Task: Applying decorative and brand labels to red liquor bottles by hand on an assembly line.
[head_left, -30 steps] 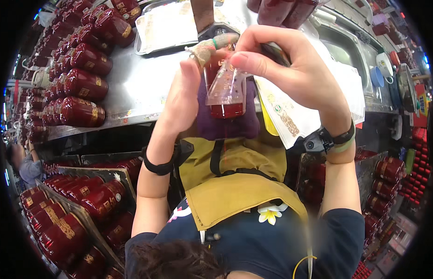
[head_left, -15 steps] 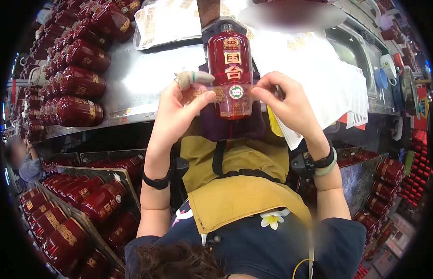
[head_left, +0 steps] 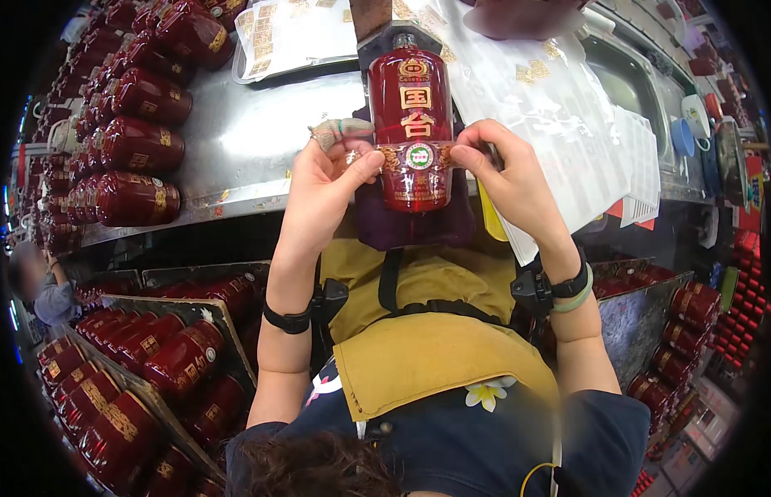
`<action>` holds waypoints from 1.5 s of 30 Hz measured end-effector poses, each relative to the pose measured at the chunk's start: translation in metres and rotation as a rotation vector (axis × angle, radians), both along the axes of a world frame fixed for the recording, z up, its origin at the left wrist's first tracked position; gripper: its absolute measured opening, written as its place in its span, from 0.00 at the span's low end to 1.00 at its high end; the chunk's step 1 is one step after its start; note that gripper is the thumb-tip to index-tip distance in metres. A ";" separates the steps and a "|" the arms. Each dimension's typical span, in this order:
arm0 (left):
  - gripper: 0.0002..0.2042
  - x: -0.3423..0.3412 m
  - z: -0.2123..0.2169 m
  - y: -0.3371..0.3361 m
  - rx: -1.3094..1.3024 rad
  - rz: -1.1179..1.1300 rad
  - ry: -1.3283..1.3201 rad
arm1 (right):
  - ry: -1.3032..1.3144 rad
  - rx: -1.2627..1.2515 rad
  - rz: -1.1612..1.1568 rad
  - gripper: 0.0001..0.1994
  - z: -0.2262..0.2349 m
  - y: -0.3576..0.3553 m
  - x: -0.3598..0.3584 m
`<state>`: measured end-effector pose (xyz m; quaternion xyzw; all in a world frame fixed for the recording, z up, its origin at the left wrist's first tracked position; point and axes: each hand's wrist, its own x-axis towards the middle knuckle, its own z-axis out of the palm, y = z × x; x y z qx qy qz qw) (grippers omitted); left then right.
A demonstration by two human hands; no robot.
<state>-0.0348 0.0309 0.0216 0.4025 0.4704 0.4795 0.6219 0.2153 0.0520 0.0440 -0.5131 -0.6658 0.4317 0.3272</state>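
Note:
A dark red glass bottle [head_left: 409,76] with gold characters lies in front of me, neck pointing away, its lower end over a dark purple cloth [head_left: 375,225]. Across its lower half stretches a clear label strip [head_left: 420,156] with gold patterning and a round green-and-white emblem. My left hand [head_left: 329,176] pinches the strip's left end between thumb and fingers; a pale fabric finger cover [head_left: 327,132] sits on one finger. The right end is pinched by my right hand [head_left: 511,172]. Whether the strip's middle touches the glass, I cannot tell.
Rows of red bottles [head_left: 141,145] lie on the metal table at left. Backing sheets with labels [head_left: 526,108] spread at right, and a label tray [head_left: 298,37] stands at the back. Bottle-filled crates [head_left: 166,381] flank me. A blue cup [head_left: 682,137] is at far right.
The label strip has shifted slightly away from me and now looks straighter and tauter across the bottle. Both hands keep their pinch on its ends.

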 end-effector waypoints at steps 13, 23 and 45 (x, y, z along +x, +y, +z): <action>0.18 0.000 -0.002 0.000 -0.013 -0.001 -0.037 | -0.042 -0.011 -0.006 0.09 0.005 0.000 -0.001; 0.18 0.002 0.001 -0.001 -0.022 0.004 -0.043 | -0.030 -0.005 -0.001 0.08 0.006 0.001 -0.001; 0.16 0.004 0.000 -0.001 -0.025 0.014 -0.012 | -0.067 0.030 -0.004 0.08 0.006 0.002 -0.002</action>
